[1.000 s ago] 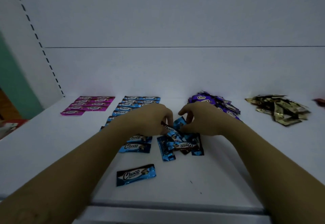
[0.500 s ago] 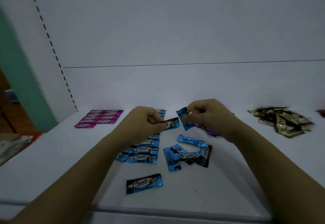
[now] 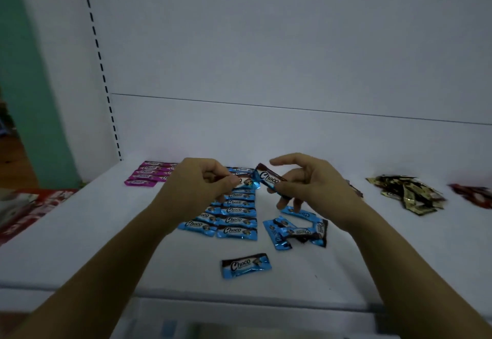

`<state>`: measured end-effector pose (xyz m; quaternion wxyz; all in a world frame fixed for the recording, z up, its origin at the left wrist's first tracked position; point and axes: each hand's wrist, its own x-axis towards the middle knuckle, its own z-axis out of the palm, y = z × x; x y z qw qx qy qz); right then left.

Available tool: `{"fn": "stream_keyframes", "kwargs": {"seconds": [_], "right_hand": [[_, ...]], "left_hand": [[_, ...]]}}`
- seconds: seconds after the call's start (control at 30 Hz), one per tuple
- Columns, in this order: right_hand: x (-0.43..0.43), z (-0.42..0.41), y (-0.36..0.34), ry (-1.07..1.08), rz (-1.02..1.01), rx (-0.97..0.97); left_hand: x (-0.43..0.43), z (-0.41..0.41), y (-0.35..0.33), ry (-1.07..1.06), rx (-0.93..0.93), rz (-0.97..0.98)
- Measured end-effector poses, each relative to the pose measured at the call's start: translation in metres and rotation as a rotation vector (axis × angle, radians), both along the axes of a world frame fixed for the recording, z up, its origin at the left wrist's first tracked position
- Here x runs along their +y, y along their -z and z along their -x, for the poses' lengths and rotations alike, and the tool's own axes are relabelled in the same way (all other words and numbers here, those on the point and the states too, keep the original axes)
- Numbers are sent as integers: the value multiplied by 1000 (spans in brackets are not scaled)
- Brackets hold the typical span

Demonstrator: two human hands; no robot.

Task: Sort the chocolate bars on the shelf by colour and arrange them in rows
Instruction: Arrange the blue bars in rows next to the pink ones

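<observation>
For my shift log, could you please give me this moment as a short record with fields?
left hand: pinches a blue bar
right hand: holds a second blue bar
blue rows: partly laid, mid-shelf
loose blue bars: small heap, plus one single bar nearer the edge
pink rows: arranged, far left
gold pile: unsorted, right

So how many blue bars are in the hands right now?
2. The left hand pinches one blue bar; the right hand holds the other bar, label showing. Fingers could hide more.
</observation>
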<state>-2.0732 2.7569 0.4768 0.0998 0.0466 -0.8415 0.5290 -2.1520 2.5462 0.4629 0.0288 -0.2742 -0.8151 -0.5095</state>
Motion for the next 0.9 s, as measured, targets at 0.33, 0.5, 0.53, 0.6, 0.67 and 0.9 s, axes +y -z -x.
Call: {"fn": "stream_keyframes", "kwargs": {"seconds": [0.33, 0.5, 0.53, 0.6, 0.67, 0.9], "right_hand": [[-56, -16, 32, 234, -336, 41], [-81, -23, 61, 262, -234, -32], [-85, -22, 64, 262, -257, -43], [-90, -17, 69, 271, -308, -54], [-90, -16, 75, 332, -377, -27], [-94, -33, 89, 290, -796, 336]], "left_hand": [[-66, 3, 26, 76, -5, 99], [-85, 7, 62, 77, 22, 173], [-85, 7, 66, 65, 42, 196], [-85, 8, 71, 16, 120, 251], [-84, 7, 75, -49, 264, 306], [-85, 5, 85, 80, 602, 358]]}}
